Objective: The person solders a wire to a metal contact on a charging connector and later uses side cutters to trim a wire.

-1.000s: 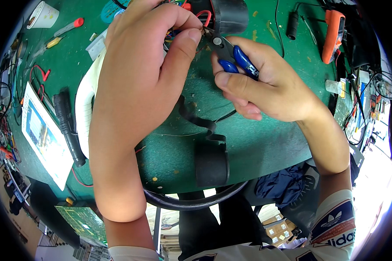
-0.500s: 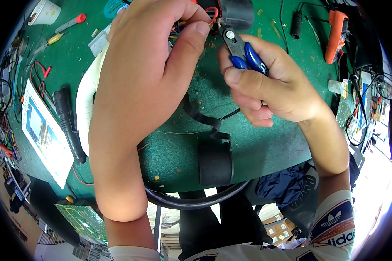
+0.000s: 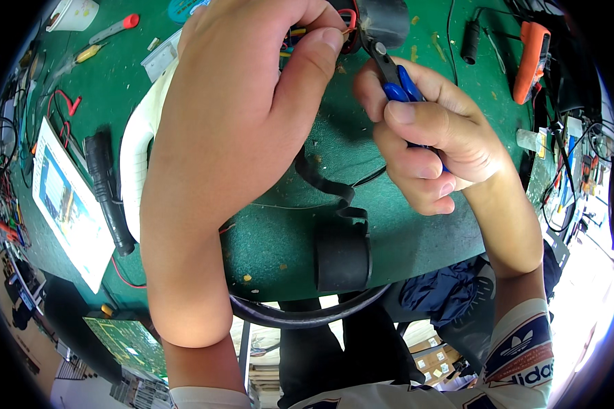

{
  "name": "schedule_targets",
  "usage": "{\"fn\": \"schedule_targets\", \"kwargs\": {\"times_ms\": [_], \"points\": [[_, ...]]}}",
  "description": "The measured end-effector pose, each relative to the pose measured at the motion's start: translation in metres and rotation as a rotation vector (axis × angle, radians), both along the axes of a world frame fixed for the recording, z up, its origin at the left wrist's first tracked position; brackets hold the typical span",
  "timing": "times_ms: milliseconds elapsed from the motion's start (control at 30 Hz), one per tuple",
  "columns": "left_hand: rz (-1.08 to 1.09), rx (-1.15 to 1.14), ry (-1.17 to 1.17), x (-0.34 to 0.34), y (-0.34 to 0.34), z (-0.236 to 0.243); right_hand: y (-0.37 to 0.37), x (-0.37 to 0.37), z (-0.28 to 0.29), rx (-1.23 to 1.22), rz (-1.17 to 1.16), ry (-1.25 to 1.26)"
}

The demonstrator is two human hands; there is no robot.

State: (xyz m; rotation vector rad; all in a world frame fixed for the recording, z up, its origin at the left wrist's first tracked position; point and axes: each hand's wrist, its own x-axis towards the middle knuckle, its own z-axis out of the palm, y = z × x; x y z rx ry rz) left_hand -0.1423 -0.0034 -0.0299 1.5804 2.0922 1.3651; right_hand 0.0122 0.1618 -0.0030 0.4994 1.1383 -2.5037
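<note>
At the far middle of the bench, my left hand [image 3: 252,116] is closed, thumb and forefinger pinching a thin wire end beside a looped red wire [image 3: 352,19]. Blue-handled wire cutters [image 3: 397,83] are gripped in my right hand [image 3: 443,133], jaws pointing away from me. Their tips lie close to the pinched wire and a black cylindrical part [image 3: 383,24]; whether they touch the wire I cannot tell. Several coloured wires [image 3: 295,34] show partly behind my left hand. A curling black strap [image 3: 320,180] lies below my hands.
A roll of black tape or strap [image 3: 342,258] sits by the bench's near edge. Left are a black flashlight [image 3: 108,194], a white sheet [image 3: 71,204] and a curved white tube [image 3: 135,150]. An orange tool [image 3: 531,63] lies at right on the green bench [image 3: 416,232].
My right hand has shifted a little right and toward me, with the cutters turned slightly. My left hand has moved slightly right with the pinched wire.
</note>
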Motion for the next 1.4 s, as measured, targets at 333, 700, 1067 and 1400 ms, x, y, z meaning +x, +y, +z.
{"fn": "schedule_targets", "kwargs": {"times_ms": [333, 700, 1067, 1400], "points": [[-0.01, 0.003, 0.011, -0.002, -0.002, -0.001, -0.004, 0.0, -0.001, 0.067, -0.032, 0.05], [-0.023, 0.021, 0.015, -0.004, -0.001, -0.003, 0.007, -0.002, -0.008, -0.117, 0.04, 0.076], [-0.025, 0.008, 0.013, -0.003, 0.002, -0.001, 0.008, -0.001, -0.009, 0.329, 0.137, 0.246], [-0.032, 0.005, 0.003, -0.002, 0.006, 0.0, 0.015, 0.001, 0.005, 0.454, 0.16, 0.146]]}}
